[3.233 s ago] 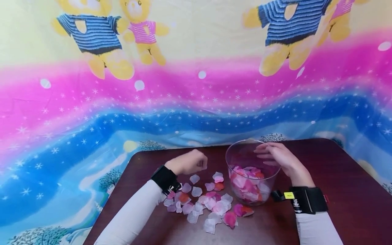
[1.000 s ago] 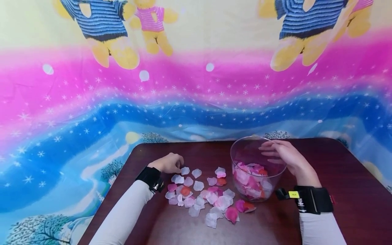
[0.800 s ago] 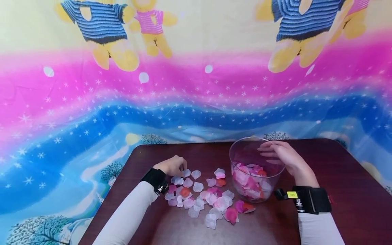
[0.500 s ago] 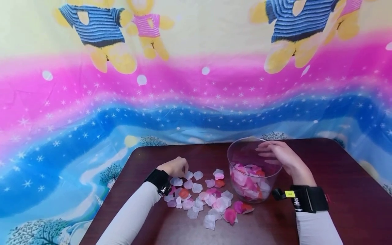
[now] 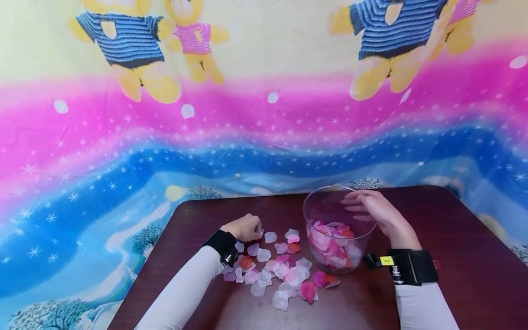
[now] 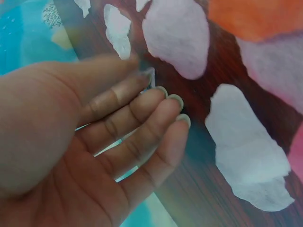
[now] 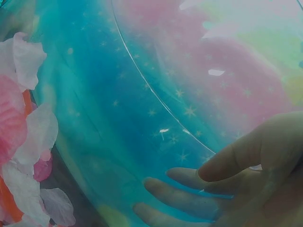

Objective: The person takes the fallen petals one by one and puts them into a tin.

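My left hand point(image 5: 244, 228) is low over the left part of the scattered petals. In the left wrist view its thumb and forefinger pinch a whitish petal point(image 6: 151, 78), only a small edge of which shows. Loose fabric petals in white, pink and orange lie on the table, among them a white petal point(image 6: 248, 151) near the fingertips. At the right, my right hand point(image 5: 377, 211) holds the rim of a clear plastic bucket point(image 5: 315, 215), thumb and fingers about its wall. A heap of pink, white and orange petals point(image 5: 332, 243) fills the bucket's lower part.
The dark reddish-brown table point(image 5: 354, 307) reaches back to a patterned cloth backdrop point(image 5: 264, 110) with bears and snowflakes. A pink petal point(image 5: 308, 291) and an orange petal point(image 5: 330, 279) lie in front of the bucket. Black straps circle both wrists.
The left hand has drawn back from the bucket to the left, pinched a white petal off the table, and moved right with it. The right hand keeps its hold on the bucket.
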### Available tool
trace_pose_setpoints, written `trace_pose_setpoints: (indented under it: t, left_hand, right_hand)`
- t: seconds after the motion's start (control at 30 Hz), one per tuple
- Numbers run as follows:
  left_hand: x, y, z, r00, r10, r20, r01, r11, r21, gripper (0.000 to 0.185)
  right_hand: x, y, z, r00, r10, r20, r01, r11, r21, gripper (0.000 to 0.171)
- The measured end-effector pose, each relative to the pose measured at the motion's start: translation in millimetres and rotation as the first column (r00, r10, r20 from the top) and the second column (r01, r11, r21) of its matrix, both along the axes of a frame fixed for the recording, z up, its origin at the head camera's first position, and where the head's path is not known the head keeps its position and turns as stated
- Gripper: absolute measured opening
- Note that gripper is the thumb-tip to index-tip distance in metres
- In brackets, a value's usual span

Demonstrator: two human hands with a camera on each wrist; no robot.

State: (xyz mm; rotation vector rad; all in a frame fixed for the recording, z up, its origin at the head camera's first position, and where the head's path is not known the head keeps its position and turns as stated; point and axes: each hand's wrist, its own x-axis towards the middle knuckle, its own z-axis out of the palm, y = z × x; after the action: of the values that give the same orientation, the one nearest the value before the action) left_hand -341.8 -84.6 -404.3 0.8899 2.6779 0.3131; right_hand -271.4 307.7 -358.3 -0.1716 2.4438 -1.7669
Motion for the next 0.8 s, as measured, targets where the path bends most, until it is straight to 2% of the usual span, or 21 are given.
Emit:
trace_pose_setpoints:
  t: [0.1,0.17,0.23,0.33,0.43,0.53,0.6,0.7,0.73,0.8]
  left_hand:
    - [0.4,0,0.4,0.998,-0.046,-0.037,0.045,0.998,-0.031,0.047]
    - [1.1,1,7.1,0.996,-0.075,-0.058,0.072,0.996,-0.042,0.048]
    - [0.9,3,18.8,0.99,-0.109,-0.085,0.106,0.993,-0.047,0.046]
    - [4.7,12,48.6,0.98,-0.155,-0.126,0.156,0.988,-0.008,0.036]
    - [15.7,27,84.8,0.953,-0.226,-0.203,0.24,0.97,0.047,0.024]
    - [33.3,47,121.0,0.914,-0.289,-0.284,0.325,0.942,0.086,0.019]
    - [45.0,63,139.7,0.886,-0.323,-0.333,0.367,0.927,0.078,0.016]
    - [59.4,89,156.6,0.856,-0.37,-0.362,0.409,0.912,0.033,0.009]
    - [62.2,97,158.3,0.849,-0.385,-0.363,0.417,0.909,0.011,0.008]
    - [65.1,110,157.0,0.846,-0.408,-0.343,0.424,0.905,-0.03,0.007]
  right_hand:
    - [-0.3,-2,-1.6,1.0,0.003,0.003,-0.003,1.0,-0.015,0.046]
    - [-0.9,-2,-2.4,1.0,0.005,0.005,-0.005,1.0,-0.02,0.046]
    - [-1.6,-2,-2.1,1.0,0.009,0.006,-0.009,1.0,-0.026,0.045]
    - [-1.7,-1,-1.7,1.0,0.011,-0.005,-0.011,1.0,-0.023,0.046]
    - [-0.8,0,-1.0,1.0,0.012,-0.016,-0.013,1.0,-0.02,0.046]
    - [0.0,-1,-0.4,1.0,0.013,-0.018,-0.013,1.0,-0.008,0.046]
    - [0.0,-1,0.3,1.0,0.008,-0.017,-0.008,1.0,0.001,0.046]
    - [-0.5,0,1.2,1.0,0.001,-0.009,-0.001,1.0,0.004,0.047]
    - [-0.6,-1,1.2,1.0,0.002,-0.006,-0.002,1.0,0.0,0.047]
    - [-0.8,-2,0.6,1.0,0.004,0.001,-0.004,1.0,-0.011,0.047]
